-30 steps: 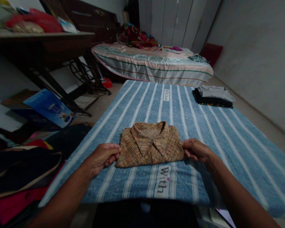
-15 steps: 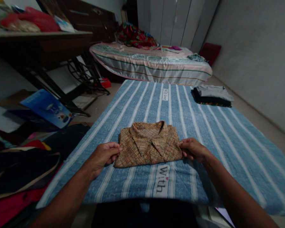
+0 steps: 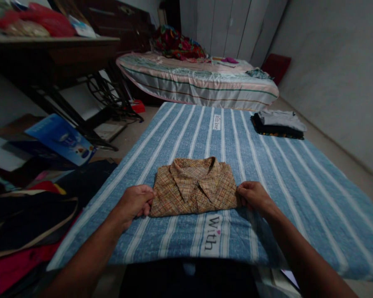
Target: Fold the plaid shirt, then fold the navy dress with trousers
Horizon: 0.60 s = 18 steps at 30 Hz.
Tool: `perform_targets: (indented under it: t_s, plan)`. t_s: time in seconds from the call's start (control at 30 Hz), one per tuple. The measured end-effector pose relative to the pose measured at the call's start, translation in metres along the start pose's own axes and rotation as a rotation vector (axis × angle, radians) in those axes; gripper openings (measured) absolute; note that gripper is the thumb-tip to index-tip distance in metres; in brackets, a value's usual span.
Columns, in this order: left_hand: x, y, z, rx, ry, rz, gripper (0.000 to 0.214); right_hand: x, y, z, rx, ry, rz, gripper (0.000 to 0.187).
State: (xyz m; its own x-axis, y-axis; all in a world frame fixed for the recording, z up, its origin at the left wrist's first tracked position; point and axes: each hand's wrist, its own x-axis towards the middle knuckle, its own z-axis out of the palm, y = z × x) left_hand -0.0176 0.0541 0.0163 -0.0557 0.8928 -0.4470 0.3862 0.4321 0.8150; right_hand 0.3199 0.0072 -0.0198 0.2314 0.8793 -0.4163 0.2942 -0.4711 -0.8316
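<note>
A folded brown plaid shirt (image 3: 194, 187) lies collar up on a blue-and-white striped mat (image 3: 286, 182). My left hand (image 3: 135, 201) grips the shirt's left edge with curled fingers. At the right edge my right hand (image 3: 254, 195) is closed on the fabric in the same way. Both forearms reach in from the bottom of the view.
A small stack of folded clothes (image 3: 279, 124) sits at the mat's far right. Beyond the mat is a bed (image 3: 199, 80) with a striped cover and bright cloth. On the left are a sewing-machine table (image 3: 56, 54), a blue box (image 3: 62, 138) and dark clothes (image 3: 27, 219) on the floor.
Both hands have closed in a little tighter on the shirt's sides. The shirt has barely shifted on the mat.
</note>
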Motion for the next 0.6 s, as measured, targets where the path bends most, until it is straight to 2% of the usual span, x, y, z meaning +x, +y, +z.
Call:
perform_targets:
  t_s: [0.1, 0.33, 0.43, 0.6]
  plan:
    - [-0.003, 0.002, 0.002, 0.055, 0.003, 0.020, 0.017, -0.001, -0.003, -0.001, 0.023, -0.050, 0.012, 0.018]
    - [0.006, -0.001, -0.004, -0.045, -0.145, -0.005, 0.035, 0.006, -0.011, -0.006, 0.097, -0.180, 0.020, 0.033]
    - [0.012, 0.001, -0.004, -0.074, -0.175, -0.001, 0.033, 0.012, -0.015, -0.004, 0.112, -0.213, 0.012, 0.030]
    - [0.011, 0.004, 0.001, -0.028, -0.048, 0.029, 0.027, 0.015, -0.014, -0.001, 0.129, -0.116, -0.013, 0.024]
